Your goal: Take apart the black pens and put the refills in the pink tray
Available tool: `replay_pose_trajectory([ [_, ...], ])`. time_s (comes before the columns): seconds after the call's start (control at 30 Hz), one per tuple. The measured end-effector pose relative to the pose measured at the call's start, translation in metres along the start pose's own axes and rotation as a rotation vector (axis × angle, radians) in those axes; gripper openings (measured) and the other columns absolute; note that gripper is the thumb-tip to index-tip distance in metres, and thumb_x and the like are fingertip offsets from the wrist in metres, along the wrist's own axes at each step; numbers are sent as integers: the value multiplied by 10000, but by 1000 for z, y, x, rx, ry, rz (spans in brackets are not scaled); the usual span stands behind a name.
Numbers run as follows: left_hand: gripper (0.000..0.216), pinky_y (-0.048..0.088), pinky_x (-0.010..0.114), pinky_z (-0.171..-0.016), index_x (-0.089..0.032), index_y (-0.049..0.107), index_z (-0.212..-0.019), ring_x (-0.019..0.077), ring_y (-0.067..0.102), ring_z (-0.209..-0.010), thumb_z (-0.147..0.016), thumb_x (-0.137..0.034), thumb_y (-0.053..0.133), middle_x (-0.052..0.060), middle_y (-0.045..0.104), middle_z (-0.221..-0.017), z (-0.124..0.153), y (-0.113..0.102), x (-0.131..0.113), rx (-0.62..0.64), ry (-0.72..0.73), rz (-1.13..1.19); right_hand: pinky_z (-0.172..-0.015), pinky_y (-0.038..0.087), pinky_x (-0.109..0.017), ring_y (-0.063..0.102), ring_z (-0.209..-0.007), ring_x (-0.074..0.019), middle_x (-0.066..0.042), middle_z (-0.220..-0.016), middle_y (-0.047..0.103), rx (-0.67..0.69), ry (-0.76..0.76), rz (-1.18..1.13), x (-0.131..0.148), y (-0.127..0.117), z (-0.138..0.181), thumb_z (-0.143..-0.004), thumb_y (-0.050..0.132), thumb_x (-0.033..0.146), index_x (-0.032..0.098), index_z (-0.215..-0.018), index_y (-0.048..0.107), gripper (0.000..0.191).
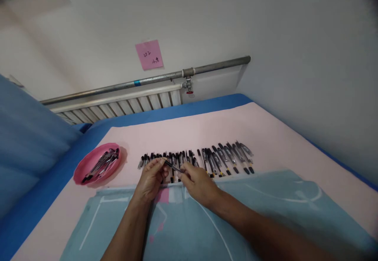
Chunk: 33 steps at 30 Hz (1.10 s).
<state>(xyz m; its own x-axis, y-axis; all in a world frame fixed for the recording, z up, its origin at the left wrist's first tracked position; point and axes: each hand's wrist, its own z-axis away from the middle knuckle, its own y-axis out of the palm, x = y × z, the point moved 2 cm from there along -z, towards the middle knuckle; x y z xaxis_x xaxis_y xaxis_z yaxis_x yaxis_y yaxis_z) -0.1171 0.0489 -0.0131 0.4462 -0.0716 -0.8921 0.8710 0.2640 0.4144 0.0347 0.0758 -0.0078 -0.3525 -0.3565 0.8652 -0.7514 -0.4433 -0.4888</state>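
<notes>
Between my two hands is a slim pen (174, 167) with a dark end and a clear barrel. My left hand (153, 176) pinches its dark end with thumb and fingertips. The other end is gripped by my right hand (196, 180), its fingers curled round the barrel. Just beyond my hands, a long row of black-capped clear pens (220, 158) lies side by side. Part of that row is hidden behind my hands. To the left stands a pink bowl (81, 166) with several more pens (103, 162) in it.
A pale pink sheet (183, 129) covers the blue-edged surface. A light blue cloth (189, 229) lies along the near side under my forearms. Behind are a white radiator (132, 105), a metal pipe (218, 64) and a pink note (149, 54) on the wall. A blue curtain (26, 138) hangs left.
</notes>
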Motion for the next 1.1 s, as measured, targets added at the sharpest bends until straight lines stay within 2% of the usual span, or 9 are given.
replay_pose_trajectory([
  [0.17,187,335,170,-482,-115,611,-830,60,466,-517,-707,-252,646,-17,517,-578,-1,-1,0,35,22,8,-546,339,-207,477,-524,-103,30,-511,499,78,112,-177,2,2,-2,-838,368,207,181,-623,465,237],
  [0.23,179,334,172,-482,-117,612,-833,60,465,-518,-716,-250,638,-17,515,-578,-1,-2,1,45,21,12,-530,336,-204,469,-511,-101,34,-511,497,84,141,-198,3,3,-2,-832,375,217,178,-661,485,207],
  [0.3,174,331,173,-478,-118,612,-819,60,460,-510,-712,-252,641,-19,509,-569,-1,-2,1,40,18,13,-510,317,-201,456,-513,-100,48,-541,496,42,110,-155,4,2,-1,-778,475,229,182,-768,503,56],
  [0.37,176,326,172,-470,-116,613,-806,59,454,-501,-702,-253,650,-20,508,-561,0,-3,1,25,18,11,-509,301,-199,447,-530,-99,56,-577,493,-16,55,-83,4,0,-1,-722,547,214,191,-818,495,111],
  [0.47,182,325,168,-469,-115,615,-802,59,456,-505,-689,-250,661,-18,513,-561,0,-2,2,13,26,16,-528,295,-205,443,-552,-103,43,-584,482,-52,9,-15,3,-3,-2,-759,505,209,188,-731,479,44],
  [0.6,187,331,171,-475,-118,615,-804,60,459,-508,-691,-261,659,-20,513,-557,0,-3,3,15,26,14,-525,289,-210,434,-542,-107,33,-564,468,-17,-10,10,1,-2,-2,-821,428,243,184,-706,484,141],
  [0.77,178,330,171,-474,-119,612,-785,57,455,-504,-692,-264,656,-23,509,-552,0,-2,2,4,36,-1,-535,284,-205,449,-580,-107,30,-635,500,-35,-46,96,0,-2,-2,-762,512,215,187,-755,477,45],
  [0.97,202,332,176,-471,-115,608,-784,59,450,-493,-673,-273,669,-25,508,-542,-1,-1,1,-10,36,-6,-506,259,-210,424,-525,-99,28,-545,462,16,-14,75,-1,-1,-3,-847,400,266,183,-614,432,249],
  [1.1,212,328,178,-466,-114,601,-772,61,450,-494,-661,-277,677,-24,508,-541,0,0,1,-23,32,-10,-527,263,-207,443,-566,-104,31,-619,497,-20,-79,152,1,-2,-2,-778,509,251,186,-748,484,76],
])
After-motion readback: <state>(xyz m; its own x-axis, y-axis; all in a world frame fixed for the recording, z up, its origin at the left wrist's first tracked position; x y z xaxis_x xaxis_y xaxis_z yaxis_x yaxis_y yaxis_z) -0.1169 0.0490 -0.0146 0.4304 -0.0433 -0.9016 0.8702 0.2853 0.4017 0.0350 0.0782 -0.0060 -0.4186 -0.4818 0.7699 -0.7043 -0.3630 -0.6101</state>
